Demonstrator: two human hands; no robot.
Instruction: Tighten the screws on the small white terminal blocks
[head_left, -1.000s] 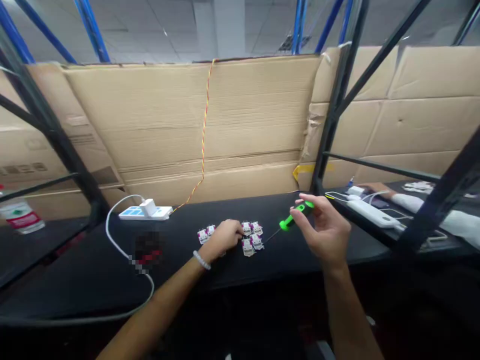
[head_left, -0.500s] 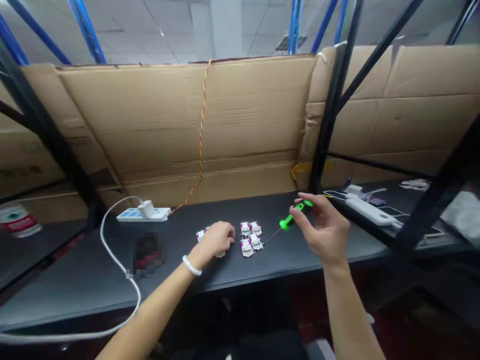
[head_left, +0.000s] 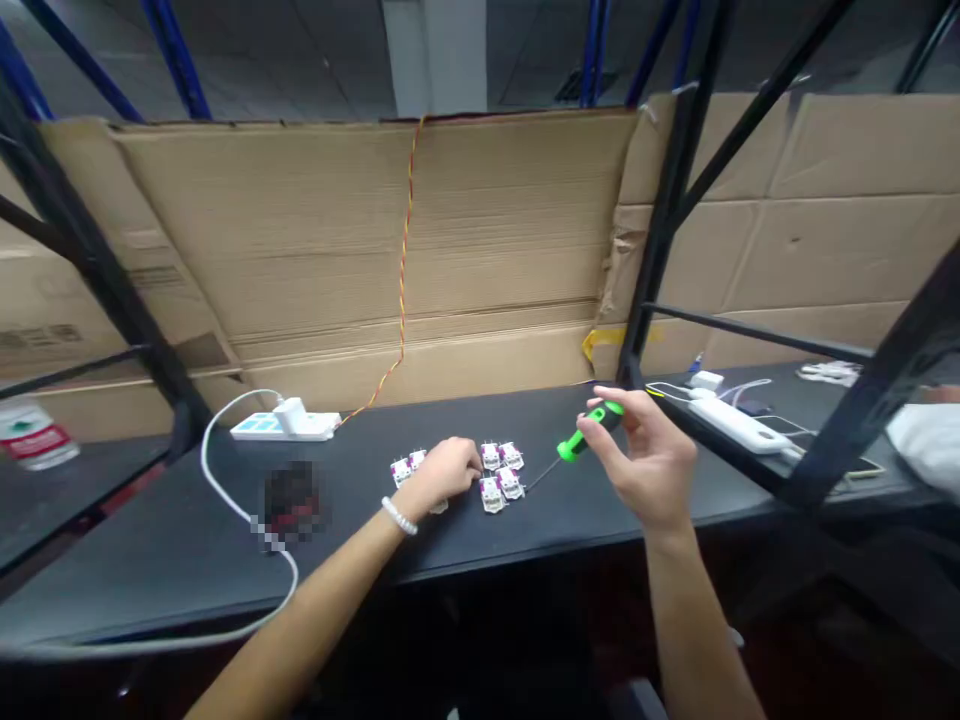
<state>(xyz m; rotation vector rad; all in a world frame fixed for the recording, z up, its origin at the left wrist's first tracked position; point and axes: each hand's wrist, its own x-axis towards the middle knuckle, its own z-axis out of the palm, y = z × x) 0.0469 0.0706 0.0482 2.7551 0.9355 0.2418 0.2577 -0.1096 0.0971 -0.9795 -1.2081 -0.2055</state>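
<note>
Several small white and purple parts [head_left: 492,494] lie in a block on the dark tabletop. My right hand [head_left: 646,455] holds a green and black screwdriver [head_left: 576,443] between thumb and fingers, its thin shaft slanting down to the right edge of that block. My left hand [head_left: 445,472], with a white beaded bracelet at the wrist, is low over the table, fingertips at the block's left side. Its fingers are curled, and what they hold, if anything, is hidden. More such parts [head_left: 400,471] show behind and beneath this hand.
A white power strip [head_left: 319,427] with a plug and thick white cable [head_left: 223,493] is on the left, near a blurred dark object [head_left: 292,500]. Another strip [head_left: 739,424] lies right, past a black post [head_left: 651,290]. Cardboard [head_left: 510,230] stands behind; a bottle [head_left: 37,436] is far left.
My left hand has moved a little to the right, up to the block of parts, uncovering more of the parts behind it. My right hand and the screwdriver have hardly moved.
</note>
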